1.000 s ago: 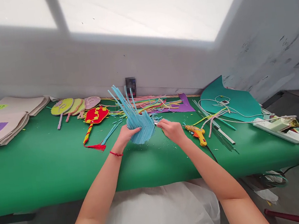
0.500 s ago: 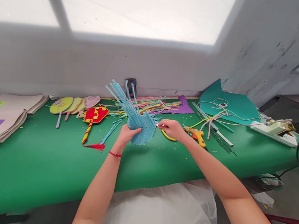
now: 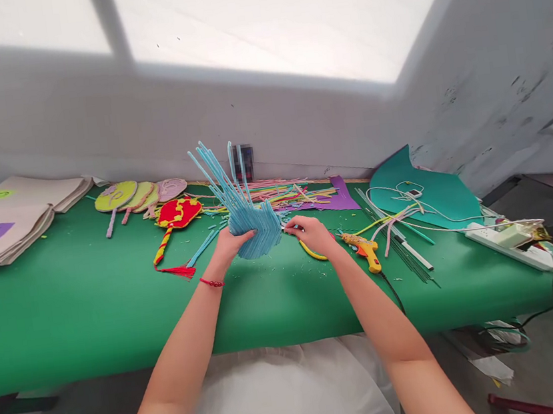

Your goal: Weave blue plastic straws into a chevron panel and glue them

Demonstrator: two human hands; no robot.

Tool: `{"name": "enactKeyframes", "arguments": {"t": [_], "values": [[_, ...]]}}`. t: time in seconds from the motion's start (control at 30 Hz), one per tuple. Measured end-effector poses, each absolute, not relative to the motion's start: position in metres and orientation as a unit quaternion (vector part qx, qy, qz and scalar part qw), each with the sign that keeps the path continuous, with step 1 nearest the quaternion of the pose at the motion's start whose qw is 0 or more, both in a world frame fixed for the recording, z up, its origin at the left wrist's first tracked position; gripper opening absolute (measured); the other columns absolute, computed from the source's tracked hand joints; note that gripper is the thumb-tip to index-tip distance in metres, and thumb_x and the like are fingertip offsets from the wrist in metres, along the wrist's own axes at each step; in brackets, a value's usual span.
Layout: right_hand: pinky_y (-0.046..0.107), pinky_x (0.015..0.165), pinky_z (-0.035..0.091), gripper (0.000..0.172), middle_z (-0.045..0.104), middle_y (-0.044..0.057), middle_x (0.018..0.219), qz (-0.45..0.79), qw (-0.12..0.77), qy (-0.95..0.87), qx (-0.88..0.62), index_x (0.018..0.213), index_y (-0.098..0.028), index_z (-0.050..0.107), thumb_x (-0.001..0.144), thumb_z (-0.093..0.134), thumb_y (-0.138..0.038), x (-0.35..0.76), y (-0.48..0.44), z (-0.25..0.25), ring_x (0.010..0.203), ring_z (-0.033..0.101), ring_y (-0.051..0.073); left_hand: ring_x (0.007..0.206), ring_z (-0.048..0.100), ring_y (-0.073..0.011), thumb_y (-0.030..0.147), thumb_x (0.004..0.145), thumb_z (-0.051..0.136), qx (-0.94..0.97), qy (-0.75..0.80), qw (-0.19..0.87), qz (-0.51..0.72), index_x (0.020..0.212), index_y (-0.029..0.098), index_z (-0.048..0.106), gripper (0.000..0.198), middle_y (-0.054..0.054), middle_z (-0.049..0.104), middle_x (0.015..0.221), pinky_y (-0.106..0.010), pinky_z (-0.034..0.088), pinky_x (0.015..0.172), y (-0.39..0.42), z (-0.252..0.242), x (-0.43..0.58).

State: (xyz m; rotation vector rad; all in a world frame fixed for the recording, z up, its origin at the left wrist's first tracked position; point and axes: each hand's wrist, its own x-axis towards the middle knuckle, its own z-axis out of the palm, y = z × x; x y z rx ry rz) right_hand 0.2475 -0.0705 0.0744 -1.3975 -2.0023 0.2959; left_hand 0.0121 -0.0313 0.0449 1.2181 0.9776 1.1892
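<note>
My left hand (image 3: 233, 242) grips a flat blue piece made of many pipe cleaners side by side (image 3: 262, 232), thumb across its front. Long blue stems fan upward from the piece's left side. At its right edge my right hand (image 3: 307, 230) is closed in a pinch; what lies between the fingertips is too small to make out. Partly hidden behind the right hand, a yellow-handled tool (image 3: 312, 251) rests on the green table (image 3: 117, 307).
Right of my right hand lie a yellow glue gun (image 3: 365, 250), wires and a power strip (image 3: 508, 247). Loose colored pipe cleaners (image 3: 290, 195) lie behind. To the left are a red fan (image 3: 179, 212), a yellow fan (image 3: 115, 196) and stacked boards (image 3: 2, 230).
Both hands and the blue piece have shifted slightly left and up in view. The right hand stays pinched at the piece's right edge.
</note>
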Motion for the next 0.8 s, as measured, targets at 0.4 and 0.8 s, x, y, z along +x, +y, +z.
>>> {"name": "enactKeyframes", "arguments": {"t": [0.4,0.8], "values": [[0.033,0.07,0.044,0.033,0.07,0.007,0.089,0.116,0.408,-0.728,-0.539,0.092,-0.022,0.068,0.087,0.05,-0.049,0.252,-0.058,0.023,0.078,0.061,0.02,0.093,0.065,-0.0326,0.037,0.051,0.082,0.535,0.457,0.511,0.493,0.088,0.013,0.071,0.045,-0.011,0.073,0.094,-0.044,0.05,0.083,-0.028,0.035,0.018],[0.034,0.078,0.046,0.042,0.067,0.007,0.084,0.231,0.548,-0.575,-0.562,0.082,-0.019,0.064,0.082,0.05,-0.059,0.209,-0.078,0.034,0.082,0.06,0.021,0.112,0.059,-0.0293,0.035,0.054,0.083,0.34,0.381,0.599,0.617,0.102,0.016,0.066,0.054,-0.012,0.066,0.117,-0.045,0.046,0.098,-0.03,0.027,0.033]]}}
